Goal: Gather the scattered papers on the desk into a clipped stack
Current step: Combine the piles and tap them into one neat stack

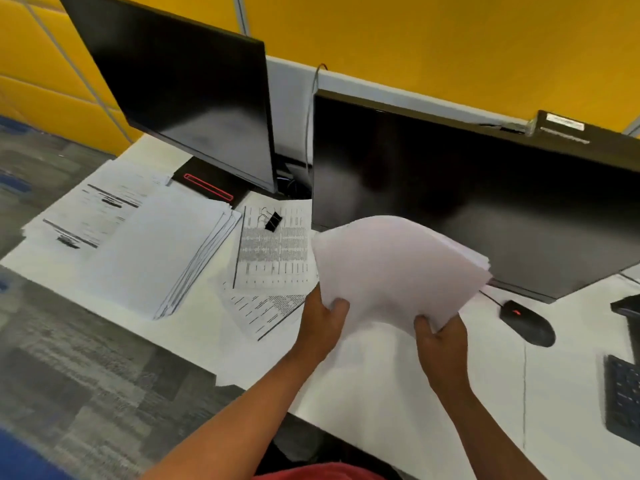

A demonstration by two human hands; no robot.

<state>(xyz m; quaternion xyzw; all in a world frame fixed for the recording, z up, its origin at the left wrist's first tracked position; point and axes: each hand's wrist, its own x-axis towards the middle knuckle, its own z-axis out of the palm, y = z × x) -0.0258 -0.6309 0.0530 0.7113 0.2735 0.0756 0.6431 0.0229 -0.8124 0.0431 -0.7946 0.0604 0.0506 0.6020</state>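
A bundle of white sheets (398, 268) is lifted above the white desk (381, 382), its blank side toward me and its top curling away. My left hand (320, 325) grips its lower left edge, thumb on the front. My right hand (440, 337) grips the lower right corner the same way. A black binder clip (273, 221) lies on a printed sheet (273, 258) left of the bundle. Another printed sheet (259, 311) pokes out beneath that one. A fanned pile of papers (156, 258) and more printed pages (93, 209) cover the desk's left part.
Two dark monitors (194, 95) (467, 188) stand at the back, the right one just behind the lifted bundle. A black mouse (528, 323) and a keyboard (623, 393) lie at the right. The desk's front edge drops to grey carpet (86, 393) on the left.
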